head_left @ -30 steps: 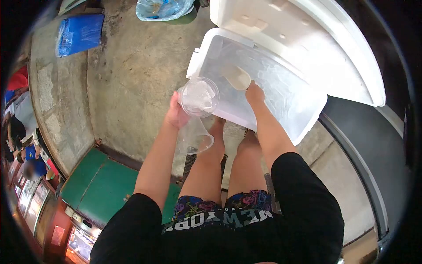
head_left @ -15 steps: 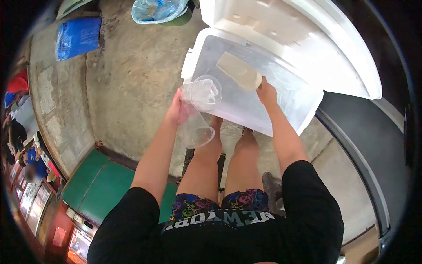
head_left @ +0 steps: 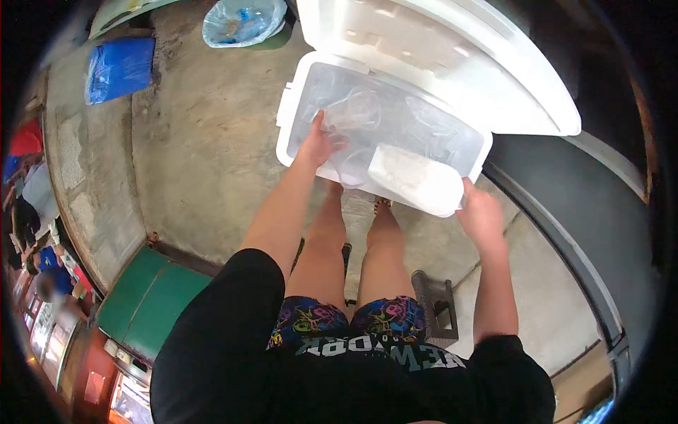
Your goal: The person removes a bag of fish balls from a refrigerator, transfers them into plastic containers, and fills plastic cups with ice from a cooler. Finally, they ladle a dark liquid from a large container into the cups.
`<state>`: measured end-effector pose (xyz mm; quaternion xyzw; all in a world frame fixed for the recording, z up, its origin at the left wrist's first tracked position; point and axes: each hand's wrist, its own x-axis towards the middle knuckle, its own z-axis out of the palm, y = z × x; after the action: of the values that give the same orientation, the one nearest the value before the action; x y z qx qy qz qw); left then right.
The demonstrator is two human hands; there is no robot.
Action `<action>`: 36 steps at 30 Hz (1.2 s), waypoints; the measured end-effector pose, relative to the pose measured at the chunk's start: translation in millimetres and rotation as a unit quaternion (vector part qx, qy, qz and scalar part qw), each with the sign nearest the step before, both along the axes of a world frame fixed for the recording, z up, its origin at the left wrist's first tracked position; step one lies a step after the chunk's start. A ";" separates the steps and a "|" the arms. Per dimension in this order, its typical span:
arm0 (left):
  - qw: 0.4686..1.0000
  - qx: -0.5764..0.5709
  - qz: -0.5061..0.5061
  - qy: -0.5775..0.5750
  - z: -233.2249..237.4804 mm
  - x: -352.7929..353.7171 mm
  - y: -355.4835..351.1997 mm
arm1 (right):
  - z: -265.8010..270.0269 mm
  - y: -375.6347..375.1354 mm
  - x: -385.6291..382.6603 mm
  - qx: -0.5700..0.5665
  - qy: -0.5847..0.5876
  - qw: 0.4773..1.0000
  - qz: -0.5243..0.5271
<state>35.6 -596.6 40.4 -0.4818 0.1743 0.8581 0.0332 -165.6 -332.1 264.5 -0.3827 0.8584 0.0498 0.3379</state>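
My left hand (head_left: 322,145) is closed round two clear plastic cups (head_left: 357,111), held over the left part of an open white cooler box (head_left: 288,134). The upper cup's rim points right; the other one hangs below my fingers. At the cooler's near right corner, my right hand (head_left: 483,212) grips a large pale scoop (head_left: 417,177), its broad end pointing left. Cloudy material, perhaps ice or water, shows inside the cooler, but I cannot tell which.
The cooler's white lid (head_left: 452,63) stands open behind it. A lined bin (head_left: 244,25) and a blue package (head_left: 120,69) lie beyond on the left. A green surface (head_left: 148,300) is at lower left, a dark stool (head_left: 436,307) by my legs, a person (head_left: 53,283) far left.
My left hand has moved up and right with the cups, over the cooler. My right hand has come down and right with the scoop, which is turned and now looks whiter.
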 end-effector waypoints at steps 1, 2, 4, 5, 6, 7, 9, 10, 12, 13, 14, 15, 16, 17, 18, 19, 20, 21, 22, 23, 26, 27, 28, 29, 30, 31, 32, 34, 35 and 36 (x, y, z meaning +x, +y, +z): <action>1.000 -0.005 0.003 0.004 0.5 -6.9 6.5 | 9.9 -6.6 2.8 0.032 0.001 0.999 0.012; 1.000 -0.011 0.005 0.007 -1.1 -11.4 12.6 | 11.3 -4.2 6.8 0.029 0.001 0.999 0.015; 1.000 -0.007 0.010 0.002 -9.7 -17.6 22.1 | 9.3 1.5 14.4 0.018 0.003 1.000 0.022; 1.000 -0.006 0.013 0.001 -12.8 -22.2 25.9 | 7.9 5.1 16.8 0.016 0.006 1.000 0.012; 1.000 -0.010 0.006 0.002 -15.9 -25.2 31.1 | 6.6 9.8 19.8 0.015 0.008 1.000 0.003; 1.000 -0.015 -0.001 0.004 -19.2 -28.3 35.3 | 4.8 13.0 21.8 0.013 0.011 1.000 -0.006; 1.000 -0.012 -0.010 0.004 -21.7 -32.8 39.8 | 1.1 19.8 23.8 0.029 0.010 0.999 -0.038; 1.000 -0.005 -0.010 0.003 -23.2 -34.6 41.5 | -0.9 24.1 24.2 0.038 0.009 0.998 -0.053; 1.000 0.007 -0.006 0.005 -24.7 -37.5 43.7 | -7.1 35.5 24.2 0.026 0.005 0.998 -0.058; 1.000 0.011 -0.002 0.007 -25.0 -38.6 44.7 | -9.0 39.7 24.2 0.021 0.003 0.998 -0.061; 1.000 0.016 0.003 0.010 -23.0 -40.7 45.0 | -9.8 41.5 23.4 0.017 -0.004 0.998 -0.068; 1.000 0.012 0.000 0.012 -20.8 -42.2 45.4 | -10.3 43.1 22.6 0.014 -0.010 0.997 -0.076; 1.000 0.008 -0.003 0.013 -18.2 -42.8 46.5 | -10.6 44.9 22.4 0.011 -0.017 0.996 -0.083; 1.000 0.005 -0.005 0.015 -17.6 -43.0 47.2 | -10.9 45.9 22.3 0.023 -0.019 0.996 -0.087; 1.000 -0.004 -0.007 0.008 -17.2 -43.8 47.8 | -11.3 46.4 22.3 0.034 -0.022 0.995 -0.091; 1.000 -0.013 -0.010 0.001 -16.6 -44.8 48.3 | -11.5 47.0 22.9 0.046 -0.025 0.994 -0.095; 1.000 -0.022 -0.013 -0.005 -15.0 -46.1 48.0 | -5.9 46.4 22.5 0.036 -0.027 0.992 -0.114; 1.000 -0.013 -0.011 -0.005 -13.2 -46.0 47.7 | 5.1 45.7 21.3 0.028 -0.029 0.990 -0.133; 1.000 -0.004 -0.008 -0.005 -11.1 -46.0 46.2 | 12.1 46.0 21.3 0.019 -0.031 0.988 -0.151; 1.000 0.004 -0.006 -0.003 -10.5 -46.6 44.5 | 12.9 50.3 20.1 0.031 -0.029 0.984 -0.173; 1.000 -0.015 -0.003 0.004 -14.9 -38.7 35.7 | 4.9 68.9 11.4 0.055 -0.010 0.977 -0.206; 1.000 -0.018 -0.009 -0.004 -8.8 -38.3 30.9 | -7.0 72.2 10.2 0.057 -0.001 0.979 -0.196; 1.000 -0.022 -0.016 -0.013 -2.0 -36.2 26.3 | -21.7 73.6 10.6 0.060 0.009 0.981 -0.186; 0.999 -0.026 -0.022 -0.022 6.5 -33.8 23.1 | -42.7 70.5 12.2 0.075 0.009 0.983 -0.167; 0.999 -0.036 -0.022 -0.021 14.4 -32.1 20.2 | -68.4 62.3 12.1 0.087 0.009 0.985 -0.146; 0.998 -0.048 -0.021 -0.018 22.4 -29.5 17.3 | -93.7 49.5 10.8 0.096 -0.007 0.985 -0.140; 0.998 -0.060 -0.019 -0.018 32.5 -25.1 16.5 | -114.9 38.0 12.7 0.106 -0.024 0.985 -0.132; 0.998 -0.061 -0.006 -0.011 57.9 -17.6 14.4 | -141.0 24.1 21.3 0.013 -0.061 0.992 -0.112; 0.998 -0.064 0.000 -0.007 70.3 -13.3 11.5 | -135.1 12.2 22.2 0.013 -0.065 0.991 -0.113; 0.999 -0.050 0.007 -0.003 74.3 -4.2 10.3 | -124.1 -1.1 22.5 0.013 -0.068 0.991 -0.114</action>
<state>31.4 -586.2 114.7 -0.4865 0.2135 0.8472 0.0035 -143.1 -333.2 140.4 -0.2802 0.8710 -0.0044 0.4036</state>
